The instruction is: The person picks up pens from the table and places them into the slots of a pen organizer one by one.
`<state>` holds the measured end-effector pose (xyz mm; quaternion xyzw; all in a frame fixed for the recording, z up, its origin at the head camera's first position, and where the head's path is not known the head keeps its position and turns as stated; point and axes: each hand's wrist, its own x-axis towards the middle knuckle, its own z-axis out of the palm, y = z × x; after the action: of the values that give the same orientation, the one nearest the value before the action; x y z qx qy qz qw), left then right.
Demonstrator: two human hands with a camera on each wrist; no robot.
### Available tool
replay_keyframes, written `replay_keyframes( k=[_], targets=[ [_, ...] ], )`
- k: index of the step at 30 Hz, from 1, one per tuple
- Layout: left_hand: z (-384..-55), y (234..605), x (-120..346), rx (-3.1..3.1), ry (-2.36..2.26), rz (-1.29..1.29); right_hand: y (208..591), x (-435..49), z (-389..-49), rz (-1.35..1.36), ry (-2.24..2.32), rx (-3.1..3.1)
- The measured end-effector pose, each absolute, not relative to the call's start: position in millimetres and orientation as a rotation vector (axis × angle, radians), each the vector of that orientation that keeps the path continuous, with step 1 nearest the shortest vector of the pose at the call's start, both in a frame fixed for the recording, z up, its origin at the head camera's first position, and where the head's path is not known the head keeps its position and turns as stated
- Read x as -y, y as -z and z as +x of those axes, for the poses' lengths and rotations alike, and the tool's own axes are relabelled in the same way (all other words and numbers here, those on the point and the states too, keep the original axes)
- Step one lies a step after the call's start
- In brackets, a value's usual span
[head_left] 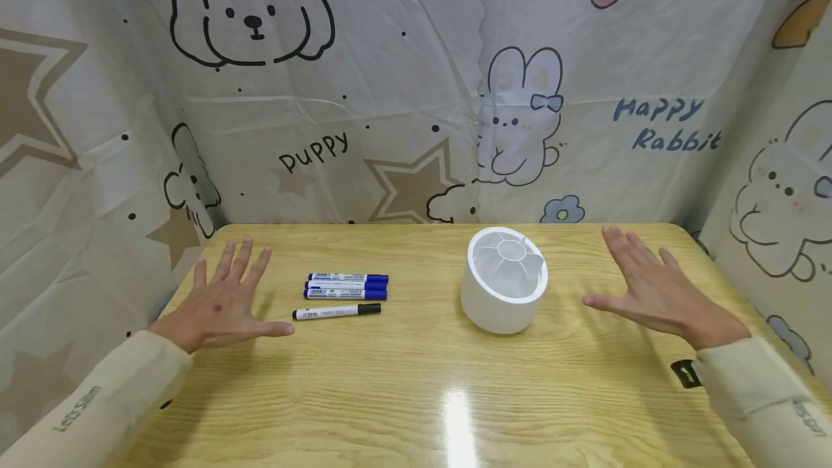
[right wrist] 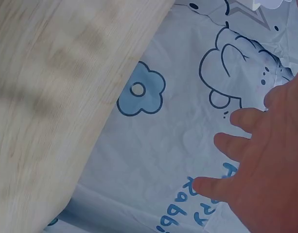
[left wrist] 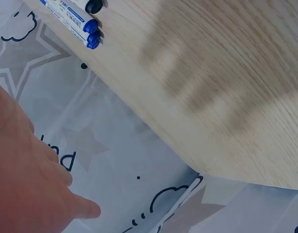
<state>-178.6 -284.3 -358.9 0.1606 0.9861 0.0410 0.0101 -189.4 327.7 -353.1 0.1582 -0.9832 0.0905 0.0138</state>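
Observation:
My left hand [head_left: 224,305] is held over the left of the table, fingers spread, holding nothing. Just to its right lie three blue-capped markers [head_left: 347,285], side by side. Nearer me is a black-capped marker [head_left: 336,311] with a white barrel. Right of centre stands a white round pen holder [head_left: 499,313], its top slanted towards me and divided into compartments. Farther right, my right hand [head_left: 656,291] hovers with fingers spread and nothing in it. In the left wrist view, the blue caps [left wrist: 92,36] show at the upper left.
The wood-grain table [head_left: 364,396] has rounded far corners. A printed cloth [head_left: 403,78] hangs behind it and along both sides. A small black item [head_left: 685,373] lies by the right sleeve.

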Motion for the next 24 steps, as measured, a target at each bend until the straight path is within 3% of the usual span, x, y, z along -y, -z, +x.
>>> replay_keyframes(
  k=[24],
  targets=[
    [-182.6,367.0,277.9,-3.111,-0.155,0.566,351.4,-304.4,-204.1,0.628,-0.474,2.993]
  ],
)
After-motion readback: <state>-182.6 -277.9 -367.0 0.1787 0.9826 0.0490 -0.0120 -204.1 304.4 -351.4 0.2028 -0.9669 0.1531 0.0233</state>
